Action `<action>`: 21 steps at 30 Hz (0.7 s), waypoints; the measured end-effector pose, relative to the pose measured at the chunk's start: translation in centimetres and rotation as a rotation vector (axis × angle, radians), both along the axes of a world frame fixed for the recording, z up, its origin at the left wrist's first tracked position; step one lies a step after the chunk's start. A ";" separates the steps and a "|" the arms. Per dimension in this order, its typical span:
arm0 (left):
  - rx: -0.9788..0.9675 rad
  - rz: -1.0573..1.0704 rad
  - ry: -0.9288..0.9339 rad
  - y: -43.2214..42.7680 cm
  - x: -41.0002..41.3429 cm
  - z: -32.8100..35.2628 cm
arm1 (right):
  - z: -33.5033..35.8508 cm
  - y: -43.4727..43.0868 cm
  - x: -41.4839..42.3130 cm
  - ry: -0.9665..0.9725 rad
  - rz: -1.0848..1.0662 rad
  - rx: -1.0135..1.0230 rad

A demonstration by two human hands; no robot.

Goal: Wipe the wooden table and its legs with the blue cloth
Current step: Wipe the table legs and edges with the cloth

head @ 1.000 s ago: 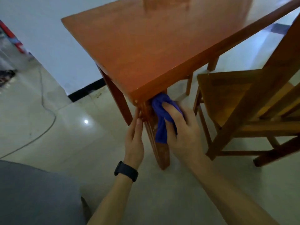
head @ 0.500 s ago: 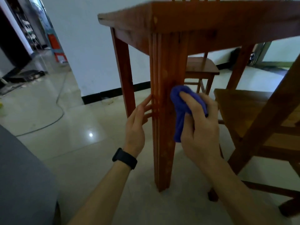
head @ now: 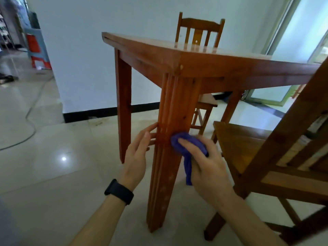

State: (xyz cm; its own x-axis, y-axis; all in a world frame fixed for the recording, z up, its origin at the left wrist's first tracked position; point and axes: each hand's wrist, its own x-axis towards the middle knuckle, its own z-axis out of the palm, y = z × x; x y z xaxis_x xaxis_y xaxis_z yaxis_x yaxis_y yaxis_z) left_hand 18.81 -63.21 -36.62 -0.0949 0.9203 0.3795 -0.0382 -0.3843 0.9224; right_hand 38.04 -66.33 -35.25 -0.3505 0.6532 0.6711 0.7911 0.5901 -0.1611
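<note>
Blue cloth [head: 188, 166] bunched in the curled right grip [head: 209, 167], pressed against the near leg [head: 166, 183] of the wooden counter [head: 213, 68]; left grip [head: 135, 160], fingers straight, touches the leg's other side.

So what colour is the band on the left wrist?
Plain black; the wristband shows clearly in the head view.

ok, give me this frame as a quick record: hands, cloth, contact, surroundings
left hand: open, fingertips touching the near table leg on its left side
right hand: grips the blue cloth, pressing it on that leg about mid-height
tabletop: glossy wood
chairs: near chair at right, far chair beyond the table
left wrist: black band
floor: pale tiles, cable at left
</note>
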 end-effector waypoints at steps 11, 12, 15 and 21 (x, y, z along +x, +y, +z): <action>0.080 0.005 -0.192 -0.3 1.6 -1.2 | -5.7 -0.2 -3.0 0.006 -0.082 -0.123; 0.076 0.001 -0.189 -0.5 1.7 -1.5 | -7.4 -0.9 -2.6 -0.027 -0.078 -0.226; 0.065 -0.016 -0.165 -0.7 1.9 -2.2 | -7.4 -1.8 -2.2 0.010 -0.076 -0.301; 0.072 -0.080 -0.167 -1.1 2.1 -2.6 | 3.8 1.1 -5.3 0.425 -0.067 0.313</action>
State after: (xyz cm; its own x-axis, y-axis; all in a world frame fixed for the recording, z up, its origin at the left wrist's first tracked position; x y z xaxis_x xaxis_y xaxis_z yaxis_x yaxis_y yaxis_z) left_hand 20.87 -64.34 -39.21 -0.0893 0.8985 0.4298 -0.2213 -0.4386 0.8710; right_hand 32.75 -65.18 -31.47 0.0302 0.4109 0.9112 0.7318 0.6118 -0.3002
